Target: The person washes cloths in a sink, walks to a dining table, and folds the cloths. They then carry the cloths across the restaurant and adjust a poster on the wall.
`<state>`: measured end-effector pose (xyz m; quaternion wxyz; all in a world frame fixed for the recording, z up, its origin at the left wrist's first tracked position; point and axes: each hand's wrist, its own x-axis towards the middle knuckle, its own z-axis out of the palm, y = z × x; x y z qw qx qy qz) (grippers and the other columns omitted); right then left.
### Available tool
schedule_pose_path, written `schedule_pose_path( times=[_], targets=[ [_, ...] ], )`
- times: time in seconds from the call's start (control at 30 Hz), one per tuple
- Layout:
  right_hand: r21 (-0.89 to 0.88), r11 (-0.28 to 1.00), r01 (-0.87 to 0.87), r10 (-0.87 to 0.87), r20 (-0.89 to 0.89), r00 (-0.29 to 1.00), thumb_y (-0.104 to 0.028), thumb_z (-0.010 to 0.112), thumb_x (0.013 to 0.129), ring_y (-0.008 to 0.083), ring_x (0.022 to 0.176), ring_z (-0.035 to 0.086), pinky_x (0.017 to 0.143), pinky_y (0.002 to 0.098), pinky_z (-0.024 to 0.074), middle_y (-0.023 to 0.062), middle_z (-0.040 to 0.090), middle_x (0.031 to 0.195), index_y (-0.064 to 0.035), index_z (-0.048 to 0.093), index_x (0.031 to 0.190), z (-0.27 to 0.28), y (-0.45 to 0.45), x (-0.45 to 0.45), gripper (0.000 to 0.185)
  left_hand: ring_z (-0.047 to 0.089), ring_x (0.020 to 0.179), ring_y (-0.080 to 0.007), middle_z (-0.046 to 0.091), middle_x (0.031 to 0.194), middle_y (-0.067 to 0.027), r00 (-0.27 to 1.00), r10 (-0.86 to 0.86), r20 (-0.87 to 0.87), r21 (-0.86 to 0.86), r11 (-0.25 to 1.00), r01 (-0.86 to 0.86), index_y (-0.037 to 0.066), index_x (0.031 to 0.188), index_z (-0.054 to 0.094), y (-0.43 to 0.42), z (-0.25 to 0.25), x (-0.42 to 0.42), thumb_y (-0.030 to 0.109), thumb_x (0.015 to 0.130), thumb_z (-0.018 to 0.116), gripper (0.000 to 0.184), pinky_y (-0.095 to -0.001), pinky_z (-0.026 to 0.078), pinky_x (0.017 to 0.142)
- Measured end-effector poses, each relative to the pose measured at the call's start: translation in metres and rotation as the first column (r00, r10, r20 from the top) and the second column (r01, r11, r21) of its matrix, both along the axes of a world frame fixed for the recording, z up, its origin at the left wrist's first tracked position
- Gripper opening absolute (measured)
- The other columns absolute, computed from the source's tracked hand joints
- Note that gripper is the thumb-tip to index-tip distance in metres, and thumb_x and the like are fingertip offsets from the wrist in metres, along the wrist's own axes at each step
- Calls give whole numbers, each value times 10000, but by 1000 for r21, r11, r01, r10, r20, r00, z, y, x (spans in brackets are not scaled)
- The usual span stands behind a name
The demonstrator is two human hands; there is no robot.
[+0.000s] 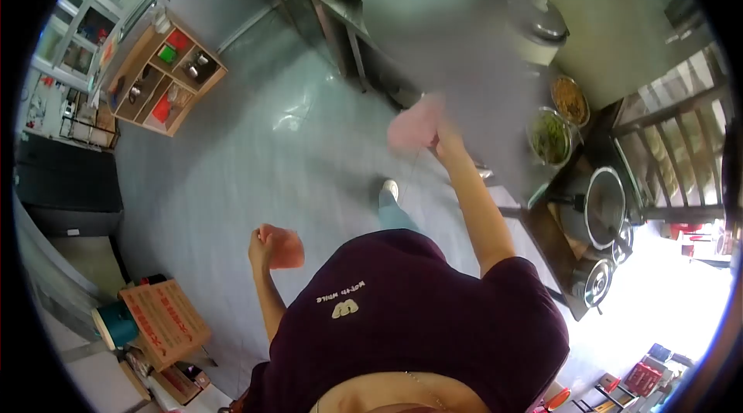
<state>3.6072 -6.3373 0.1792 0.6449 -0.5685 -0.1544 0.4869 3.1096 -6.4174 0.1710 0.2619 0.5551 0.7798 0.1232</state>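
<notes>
At the lower left, my left hand [263, 241] is closed on a salmon-pink cloth [287, 249], which hangs beside it over the floor. My right hand [441, 142] reaches forward near the counter side, with its fingers closed on a pale pink cloth [414, 128] that is smeared by motion. A large grey blur hides what lies just beyond and to the right of that hand.
A wooden shelf unit [169, 80] stands far left, with a cardboard box [165, 322] below. On the right are a bowl of greens [550, 137], a yellowish dish [570, 99], a large pot [604, 207] and a lidded pot [593, 281]. Grey floor [224, 173] lies between.
</notes>
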Motion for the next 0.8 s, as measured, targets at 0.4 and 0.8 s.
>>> schedule_pose_path(
  times=[0.4,0.8],
  targets=[
    [-186,889,419,16,926,377,-210,567,806,351,1114,419,912,404,376,191,449,1212,-7,434,1220,-47,110,84,479,582,913,-263,600,992,-145,989,-34,146,17,999,32,46,1115,529,167,-1,42,169,796,554,342,-344,452,801],
    [-443,896,-18,443,891,103,-516,523,787,369,1317,177,952,686,106,95,225,1442,-213,354,1345,-73,201,52,657,601,865,-243,614,932,-133,938,-327,110,51,945,324,67,1140,527,382,40,72,99,793,534,349,-333,463,758]
  ],
)
